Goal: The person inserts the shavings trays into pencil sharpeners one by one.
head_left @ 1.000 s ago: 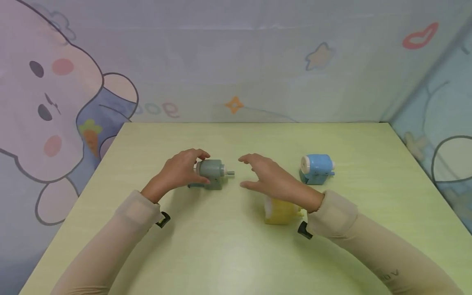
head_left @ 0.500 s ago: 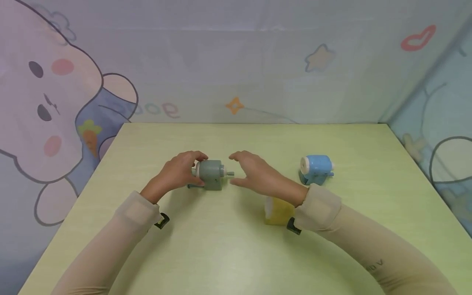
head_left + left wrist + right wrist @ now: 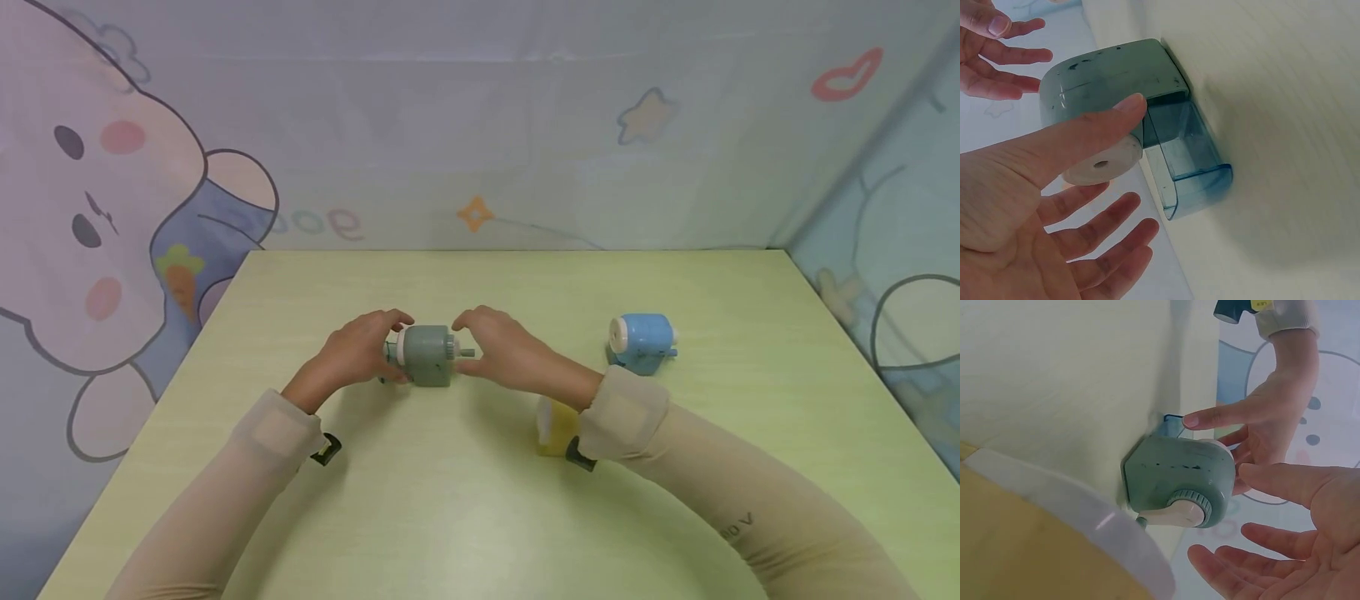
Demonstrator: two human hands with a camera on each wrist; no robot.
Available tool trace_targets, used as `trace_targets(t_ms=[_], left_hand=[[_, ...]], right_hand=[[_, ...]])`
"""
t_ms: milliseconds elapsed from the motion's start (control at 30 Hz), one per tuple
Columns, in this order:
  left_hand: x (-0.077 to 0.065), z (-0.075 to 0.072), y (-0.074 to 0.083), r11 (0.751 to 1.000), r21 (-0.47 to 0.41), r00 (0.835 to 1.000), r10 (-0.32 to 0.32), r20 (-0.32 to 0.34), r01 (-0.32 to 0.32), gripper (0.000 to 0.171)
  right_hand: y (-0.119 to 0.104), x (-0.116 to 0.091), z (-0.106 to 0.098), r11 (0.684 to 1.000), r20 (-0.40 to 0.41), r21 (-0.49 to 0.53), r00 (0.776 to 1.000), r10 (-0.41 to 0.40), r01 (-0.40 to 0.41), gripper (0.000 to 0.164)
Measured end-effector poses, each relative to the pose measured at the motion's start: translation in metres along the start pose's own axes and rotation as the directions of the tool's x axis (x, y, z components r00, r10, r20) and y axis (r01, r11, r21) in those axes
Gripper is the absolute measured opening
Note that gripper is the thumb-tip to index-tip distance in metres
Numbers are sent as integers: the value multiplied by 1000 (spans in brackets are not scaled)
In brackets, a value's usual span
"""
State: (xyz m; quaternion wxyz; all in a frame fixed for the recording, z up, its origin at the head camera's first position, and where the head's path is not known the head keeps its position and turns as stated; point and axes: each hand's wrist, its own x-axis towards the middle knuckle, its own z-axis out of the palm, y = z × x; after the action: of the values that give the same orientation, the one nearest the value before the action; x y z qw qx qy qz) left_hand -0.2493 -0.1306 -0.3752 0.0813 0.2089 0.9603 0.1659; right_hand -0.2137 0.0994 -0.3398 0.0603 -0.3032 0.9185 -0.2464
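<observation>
A green crank pencil sharpener (image 3: 427, 354) stands on the table between both hands. Its clear blue shavings drawer (image 3: 1191, 147) juts out on the left, beneath the white face with the pencil hole (image 3: 1102, 164). My left hand (image 3: 354, 354) surrounds that end loosely; in the left wrist view the thumb lies over the sharpener's side, while the other fingers are spread apart from it. Whether the thumb touches, I cannot tell. My right hand (image 3: 510, 354) is at the crank end, thumb and fingers parted around the crank handle (image 3: 1169, 516) without gripping it.
A yellow sharpener (image 3: 553, 427) stands below the right forearm, partly hidden by it, and looms close in the right wrist view. Farther right is a blue sharpener (image 3: 643, 335). A printed cloth backdrop (image 3: 540, 125) rises behind the table's far edge.
My right hand has moved left to the green sharpener's crank end. My left hand has drawn back slightly to the left along the sharpener. The sharpener stays in place.
</observation>
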Motion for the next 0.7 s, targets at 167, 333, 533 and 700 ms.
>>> trace_targets(t_ms=[167, 333, 533, 700], left_hand=[[0, 1, -4, 1000, 1, 1000, -17, 20, 17, 85], [-2, 1, -6, 1000, 8, 999, -19, 28, 19, 85], [-3, 4, -9, 1000, 21, 1000, -11, 13, 11, 85], [-3, 6, -12, 1000, -12, 1000, -15, 14, 15, 84]], right_hand=[[-1, 4, 3, 999, 1, -1, 999, 54, -54, 57], [-2, 8, 7, 996, 10, -20, 996, 88, -88, 62], [-4, 19, 15, 993, 29, -83, 996, 83, -81, 57], [-7, 22, 18, 993, 38, -88, 996, 78, -75, 50]])
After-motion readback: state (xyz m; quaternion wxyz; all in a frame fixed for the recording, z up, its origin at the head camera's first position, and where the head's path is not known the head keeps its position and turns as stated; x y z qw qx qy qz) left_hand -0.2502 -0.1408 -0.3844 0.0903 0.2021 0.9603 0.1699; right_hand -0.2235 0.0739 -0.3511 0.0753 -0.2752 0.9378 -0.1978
